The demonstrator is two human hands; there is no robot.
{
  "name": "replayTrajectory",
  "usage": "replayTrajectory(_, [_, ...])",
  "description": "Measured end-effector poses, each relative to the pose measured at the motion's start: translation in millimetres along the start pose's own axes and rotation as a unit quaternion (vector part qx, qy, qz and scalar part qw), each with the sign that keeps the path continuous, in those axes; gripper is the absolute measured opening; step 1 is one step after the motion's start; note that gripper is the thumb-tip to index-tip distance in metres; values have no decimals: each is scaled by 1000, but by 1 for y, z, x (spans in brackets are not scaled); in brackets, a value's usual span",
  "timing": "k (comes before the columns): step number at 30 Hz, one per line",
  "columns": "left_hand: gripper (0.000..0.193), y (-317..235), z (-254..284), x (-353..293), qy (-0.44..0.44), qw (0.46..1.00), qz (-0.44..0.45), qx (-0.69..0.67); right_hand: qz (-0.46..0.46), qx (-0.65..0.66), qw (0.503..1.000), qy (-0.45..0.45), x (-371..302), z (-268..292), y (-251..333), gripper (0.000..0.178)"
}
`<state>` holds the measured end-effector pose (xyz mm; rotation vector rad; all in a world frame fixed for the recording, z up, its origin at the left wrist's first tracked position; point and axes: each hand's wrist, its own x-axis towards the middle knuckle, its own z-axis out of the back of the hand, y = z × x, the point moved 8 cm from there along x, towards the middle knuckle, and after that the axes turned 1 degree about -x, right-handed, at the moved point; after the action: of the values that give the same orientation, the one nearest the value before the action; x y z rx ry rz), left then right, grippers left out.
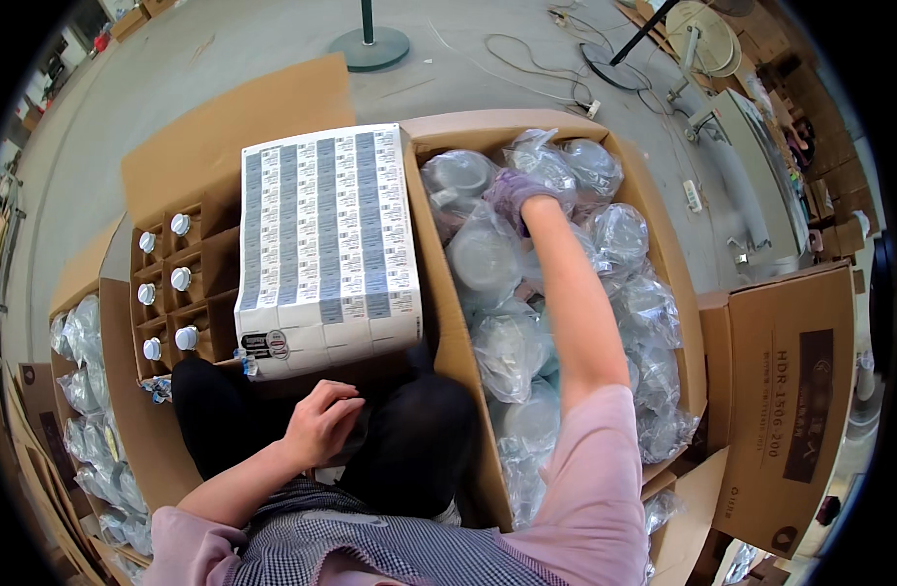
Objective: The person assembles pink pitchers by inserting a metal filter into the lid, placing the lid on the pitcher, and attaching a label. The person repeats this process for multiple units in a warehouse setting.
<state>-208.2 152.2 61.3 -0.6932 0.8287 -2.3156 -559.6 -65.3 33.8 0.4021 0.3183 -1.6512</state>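
Observation:
My right hand (519, 195), in a purple glove, reaches into a large open carton (460, 366) on my right. Its fingers close on a clear container in a plastic bag (544, 161) near the far side; the fingertips are hidden. Several more bagged round clear containers (485, 256) fill the carton around it. My bare left hand (323, 425) rests over my lap with its fingers curled together, and whatever they may hold is hidden. Just beyond it, a sheet of printed labels (326, 234) in white and grey-blue columns lies over a divided carton.
White-capped bottles (180, 279) stand in the cardboard dividers at left. Another carton of bagged items (82, 391) is at far left. A brown printed carton (786, 410) stands at right. Cables (536, 68) and a green round stand base (368, 49) lie on the floor ahead.

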Motion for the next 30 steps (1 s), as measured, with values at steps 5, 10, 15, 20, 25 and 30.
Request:
replayTrajectory(5, [22, 35, 29, -34, -27, 998, 49, 5, 44, -221, 970, -89, -12, 1, 92, 28])
replayTrajectory(10, [23, 54, 34, -43, -25, 996, 81, -19, 73, -127, 989, -20, 16, -22, 115, 41])
replayTrajectory(15, [17, 62, 26, -51, -3, 991, 116, -61, 172, -152, 970, 81, 53, -67, 97, 47])
replayTrajectory(20, [14, 60, 27, -60, 13, 988, 130, -79, 181, -16, 983, 20, 43, -35, 86, 47])
replayTrajectory(25, [18, 56, 27, -58, 29, 989, 112, -95, 145, 61, 988, 2, 69, -43, 81, 53])
replayTrajectory(30, [18, 57, 32, -64, 13, 989, 112, -97, 195, -31, 977, -85, 79, -66, 87, 38])
